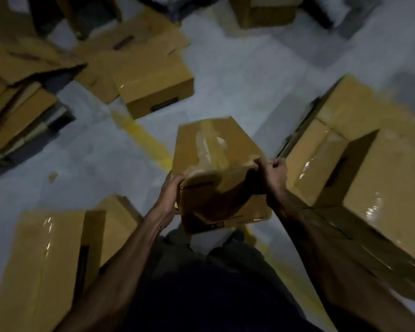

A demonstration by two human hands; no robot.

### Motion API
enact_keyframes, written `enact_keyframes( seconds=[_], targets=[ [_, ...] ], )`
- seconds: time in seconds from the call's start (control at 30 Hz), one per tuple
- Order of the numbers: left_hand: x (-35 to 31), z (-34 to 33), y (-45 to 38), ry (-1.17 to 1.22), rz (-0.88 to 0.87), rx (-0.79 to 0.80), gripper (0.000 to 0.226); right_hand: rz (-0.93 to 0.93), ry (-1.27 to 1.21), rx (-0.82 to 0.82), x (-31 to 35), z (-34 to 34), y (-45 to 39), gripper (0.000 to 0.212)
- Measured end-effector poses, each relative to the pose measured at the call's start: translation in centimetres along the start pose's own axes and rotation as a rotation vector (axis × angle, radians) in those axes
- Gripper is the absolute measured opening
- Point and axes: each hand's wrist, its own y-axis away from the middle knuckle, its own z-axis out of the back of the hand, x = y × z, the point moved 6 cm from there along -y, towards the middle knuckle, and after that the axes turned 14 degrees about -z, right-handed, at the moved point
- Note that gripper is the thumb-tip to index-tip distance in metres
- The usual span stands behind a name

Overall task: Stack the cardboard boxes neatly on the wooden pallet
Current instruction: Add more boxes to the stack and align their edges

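I hold a taped cardboard box point(213, 149) in the air in front of my body, above the grey floor. My left hand point(170, 195) grips its near left corner. My right hand point(274, 176) grips its near right edge, fingers curled over the top. To the right stands a stack of taped boxes point(374, 168); its base is hidden, so I cannot tell whether a pallet is under it. The whole picture is blurred.
A taped box point(50, 259) stands at my lower left and another point(153, 89) on the floor ahead left. Flattened cardboard point(15, 92) is piled at the far left. One more box point(264, 10) sits at the top. A yellow floor line point(149, 144) runs under the held box.
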Motion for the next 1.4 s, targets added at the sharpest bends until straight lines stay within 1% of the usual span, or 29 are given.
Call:
enact_keyframes(
  seconds=[0.13,0.2,0.23,0.3,0.37,0.47,0.5,0.57,0.73,0.87,0.97,1.13,1.27,1.4],
  targets=[
    [-4.5,-4.2,-0.3,-0.064,-0.108,0.167,0.015,-0.029,-0.140,-0.169,1.0,5.3,1.6,0.045],
    [-6.5,-6.0,-0.5,-0.117,-0.156,0.249,0.013,-0.016,-0.224,-0.233,1.1,7.3,3.0,0.052],
    [-7.5,-6.6,-0.5,-0.146,-0.173,0.299,0.014,-0.016,-0.262,-0.262,0.9,8.0,3.8,0.051],
    [-9.5,-8.3,-0.5,-0.188,-0.219,0.393,0.011,-0.028,-0.333,-0.314,0.5,9.6,5.1,0.042],
    [-11.3,-9.9,-0.6,-0.247,-0.281,0.470,0.016,-0.040,-0.383,-0.358,0.2,10.8,6.5,0.041],
    [-12.9,-12.7,-0.5,-0.332,-0.352,0.573,0.027,-0.066,-0.419,-0.423,-1.2,12.4,7.5,0.057],
    [-13.2,-13.7,-0.5,-0.353,-0.369,0.601,0.030,-0.075,-0.435,-0.435,-1.8,12.8,7.6,0.059],
    [-13.6,-15.5,-0.3,-0.373,-0.388,0.640,0.034,-0.103,-0.472,-0.440,-3.1,13.4,7.4,0.055],
    [-12.6,-20.5,-0.3,-0.388,-0.331,0.690,0.035,-0.159,-0.518,-0.455,-5.6,16.3,4.0,0.040],
    [-11.2,-25.6,-0.9,-0.384,-0.301,0.701,0.032,-0.189,-0.524,-0.460,-6.2,20.2,0.1,0.035],
    [-10.0,-29.7,-1.2,-0.377,-0.278,0.682,0.035,-0.179,-0.524,-0.456,-6.1,23.6,-3.2,0.036],
    [-9.1,-36.5,-2.5,-0.365,-0.268,0.620,0.033,-0.157,-0.474,-0.399,-5.1,28.3,-9.0,0.037],
    [-8.8,-40.9,-3.8,-0.378,-0.256,0.594,0.040,-0.152,-0.516,-0.378,-4.4,30.8,-12.6,0.033],
    [-7.9,-44.9,-6.6,-0.408,-0.220,0.592,0.044,-0.199,-0.575,-0.382,-4.7,32.4,-16.8,0.029]
  ],
)
